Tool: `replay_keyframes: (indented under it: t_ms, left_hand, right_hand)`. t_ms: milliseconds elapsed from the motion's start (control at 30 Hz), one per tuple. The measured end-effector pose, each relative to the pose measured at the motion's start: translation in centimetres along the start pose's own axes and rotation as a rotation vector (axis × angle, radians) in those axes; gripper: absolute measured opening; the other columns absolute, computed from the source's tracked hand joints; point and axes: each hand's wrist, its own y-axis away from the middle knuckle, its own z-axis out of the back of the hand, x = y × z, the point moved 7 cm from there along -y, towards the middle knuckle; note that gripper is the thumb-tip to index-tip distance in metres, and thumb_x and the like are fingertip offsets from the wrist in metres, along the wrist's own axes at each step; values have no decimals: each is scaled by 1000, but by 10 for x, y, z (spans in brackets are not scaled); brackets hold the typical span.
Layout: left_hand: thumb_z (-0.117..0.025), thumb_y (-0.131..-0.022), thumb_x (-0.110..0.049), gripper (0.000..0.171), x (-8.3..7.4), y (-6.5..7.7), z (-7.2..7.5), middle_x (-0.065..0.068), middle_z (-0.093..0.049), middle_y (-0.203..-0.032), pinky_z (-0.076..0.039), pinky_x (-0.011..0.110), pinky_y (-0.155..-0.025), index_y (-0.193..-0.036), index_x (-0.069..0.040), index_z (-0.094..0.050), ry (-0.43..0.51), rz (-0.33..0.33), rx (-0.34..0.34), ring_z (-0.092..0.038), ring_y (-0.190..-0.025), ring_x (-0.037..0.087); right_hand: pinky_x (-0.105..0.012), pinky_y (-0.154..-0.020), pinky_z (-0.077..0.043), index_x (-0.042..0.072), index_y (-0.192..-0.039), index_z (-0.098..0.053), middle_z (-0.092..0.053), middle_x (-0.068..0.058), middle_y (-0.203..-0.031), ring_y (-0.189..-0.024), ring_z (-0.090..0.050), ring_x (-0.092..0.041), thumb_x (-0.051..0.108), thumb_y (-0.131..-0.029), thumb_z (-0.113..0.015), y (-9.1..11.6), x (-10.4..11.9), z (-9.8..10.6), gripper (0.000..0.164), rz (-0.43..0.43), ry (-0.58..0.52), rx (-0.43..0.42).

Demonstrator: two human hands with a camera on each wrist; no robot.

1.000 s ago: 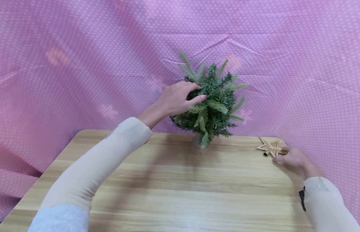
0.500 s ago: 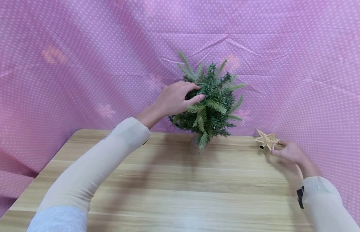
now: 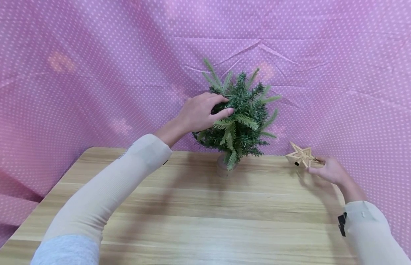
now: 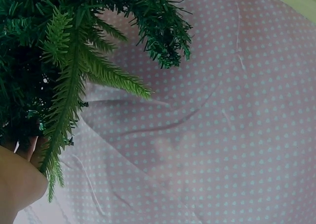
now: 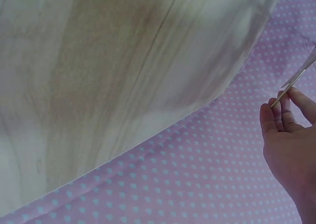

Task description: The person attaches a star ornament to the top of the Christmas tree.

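A small artificial Christmas tree [image 3: 246,127] stands upright at the table's back edge on a pale round base [image 3: 223,167]. My left hand [image 3: 202,112] holds its left side, thumb and index finger bent round the foliage and the other fingertips hidden in the branches. In the left wrist view, green branches [image 4: 64,95] hang over part of that hand [image 4: 19,182]. At the back right corner my right hand [image 3: 331,171] pinches a gold star tree topper [image 3: 301,155] by one point. The star is raised over the table, its dark tube opening facing forward.
A light wood-grain table [image 3: 208,228] has rounded back corners. Pink polka-dot cloth [image 3: 126,73] hangs close behind it and along the sides. In the right wrist view, the table edge runs diagonally beside that cloth [image 5: 197,169].
My right hand has lifted the star off the table and carried it slightly left and up. The left hand stays on the tree, which has not moved.
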Motion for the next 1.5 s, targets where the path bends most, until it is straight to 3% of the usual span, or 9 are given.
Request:
replay_keyframes:
  t_ms: [200, 400, 700, 1000, 1267, 1500]
  left_hand:
    - [-40, -102, -65, 62, 2, 0, 0, 3, -55, -148, -46, 56, -103, -145, -23, -57, -3, 8, 0, -51, -133, 25]
    - [-40, -102, -65, 63, 2, 0, 1, 3, -56, -147, -47, 53, -102, -145, -22, -57, 2, 3, -3, -52, -132, 26]
    - [-40, -102, -64, 63, 1, 0, 4, 4, -55, -147, -47, 54, -102, -146, -21, -56, 3, -8, 1, -52, -132, 27]
    - [-39, -102, -65, 63, 0, -2, 2, 3, -55, -147, -47, 55, -99, -145, -23, -56, 4, -13, 15, -53, -131, 27]
    - [-40, -102, -64, 61, 0, 0, 0, 3, -54, -148, -44, 61, -101, -146, -24, -56, -2, -5, 21, -51, -134, 27]
    - [-38, -102, -66, 63, 2, 0, -1, 2, -54, -149, -43, 62, -103, -147, -25, -55, -1, 12, 30, -50, -135, 25]
  right_hand:
    - [-70, -88, -47, -23, -138, -42, -52, -48, -124, -109, -55, -60, 35, -89, -75, 0, 6, 1, 82, 4, 6, -5]
    - [-75, -94, -40, -19, -139, -44, -49, -47, -129, -115, -49, -62, 32, -88, -75, -2, 16, 3, 79, 48, 12, -37]
    - [-77, -97, -35, -17, -140, -46, -48, -46, -132, -119, -46, -62, 27, -85, -78, -6, 32, 12, 77, 120, 2, -129]
    - [-75, -88, -41, -11, -146, -44, -47, -42, -131, -115, -46, -54, 40, -86, -77, -7, 44, 19, 85, 57, -18, -128]
    - [-62, -78, -45, -15, -143, -45, -49, -38, -123, -103, -49, -46, 41, -88, -76, -8, 55, 23, 84, 65, 8, -152]
    - [-68, -82, -43, -11, -146, -43, -45, -36, -127, -109, -46, -49, 43, -89, -76, -7, 63, 28, 86, 46, -23, -163]
